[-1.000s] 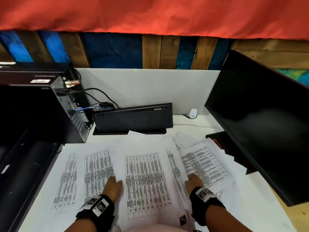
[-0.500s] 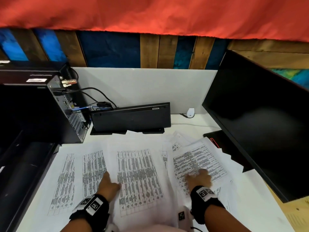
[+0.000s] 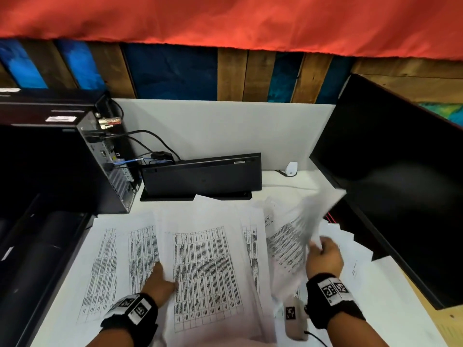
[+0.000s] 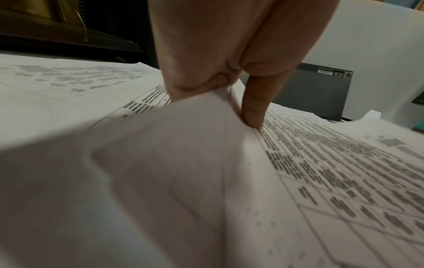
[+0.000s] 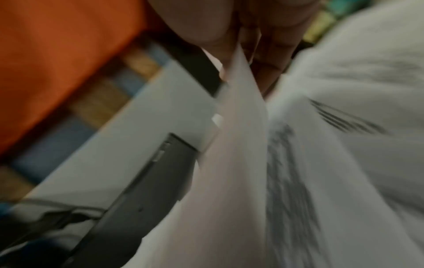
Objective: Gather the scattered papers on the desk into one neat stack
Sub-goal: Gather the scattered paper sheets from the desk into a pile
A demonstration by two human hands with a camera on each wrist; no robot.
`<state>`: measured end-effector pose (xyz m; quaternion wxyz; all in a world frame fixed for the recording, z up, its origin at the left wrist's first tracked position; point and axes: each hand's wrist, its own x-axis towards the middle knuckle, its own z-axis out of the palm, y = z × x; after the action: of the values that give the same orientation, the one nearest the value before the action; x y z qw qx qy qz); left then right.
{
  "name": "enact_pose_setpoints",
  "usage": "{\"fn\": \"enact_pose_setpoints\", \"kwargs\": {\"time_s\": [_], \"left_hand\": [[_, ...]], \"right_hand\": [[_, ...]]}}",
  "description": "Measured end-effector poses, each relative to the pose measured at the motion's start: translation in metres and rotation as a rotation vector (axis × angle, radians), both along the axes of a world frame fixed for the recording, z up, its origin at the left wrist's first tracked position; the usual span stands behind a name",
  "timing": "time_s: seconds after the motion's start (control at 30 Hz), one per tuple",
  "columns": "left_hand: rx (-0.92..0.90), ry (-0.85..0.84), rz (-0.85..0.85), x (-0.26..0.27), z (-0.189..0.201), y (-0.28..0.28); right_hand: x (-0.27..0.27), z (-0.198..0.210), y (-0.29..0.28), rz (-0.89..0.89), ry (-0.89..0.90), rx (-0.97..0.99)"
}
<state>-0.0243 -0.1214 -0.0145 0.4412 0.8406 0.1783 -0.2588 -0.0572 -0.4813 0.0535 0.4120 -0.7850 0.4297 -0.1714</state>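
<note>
Several printed sheets lie fanned across the white desk (image 3: 390,321). My left hand (image 3: 160,279) pinches the left edge of the centre sheet (image 3: 205,271). In the left wrist view, that hand (image 4: 229,90) bunches the centre sheet's edge (image 4: 183,145) between thumb and fingers. My right hand (image 3: 324,256) grips a lifted sheet (image 3: 295,234), which stands up, curled and blurred, above the right-hand papers (image 3: 350,244). In the right wrist view, the fingers (image 5: 263,59) clamp this lifted sheet (image 5: 241,127). More sheets (image 3: 107,266) lie flat on the left.
A black computer tower (image 3: 62,159) with cables stands at the back left. A black keyboard (image 3: 200,176) leans on edge against the white partition (image 3: 225,128). A dark monitor (image 3: 400,184) fills the right side, close to the papers. A small white device (image 3: 291,168) sits behind.
My right hand has gone from lying flat on the right-hand sheet to gripping it and lifting it off the desk. My left hand stays at the centre sheet's edge.
</note>
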Motion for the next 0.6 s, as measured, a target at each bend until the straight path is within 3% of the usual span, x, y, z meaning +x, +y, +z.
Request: {"fn": "enact_pose_setpoints", "kwargs": {"time_s": [0.13, 0.2, 0.43, 0.6], "left_hand": [[-0.022, 0.027, 0.007, 0.000, 0.006, -0.002], [-0.037, 0.036, 0.000, 0.000, 0.013, -0.004], [-0.023, 0.029, -0.046, -0.003, 0.018, -0.006], [-0.025, 0.062, -0.028, -0.001, 0.020, -0.001]], "right_hand": [[0.009, 0.069, 0.010, 0.125, -0.316, -0.129], [0.010, 0.094, 0.014, 0.142, -0.379, -0.136], [0.013, 0.046, 0.026, 0.105, -0.151, 0.006], [0.011, 0.085, 0.039, 0.141, -0.423, -0.086]]}}
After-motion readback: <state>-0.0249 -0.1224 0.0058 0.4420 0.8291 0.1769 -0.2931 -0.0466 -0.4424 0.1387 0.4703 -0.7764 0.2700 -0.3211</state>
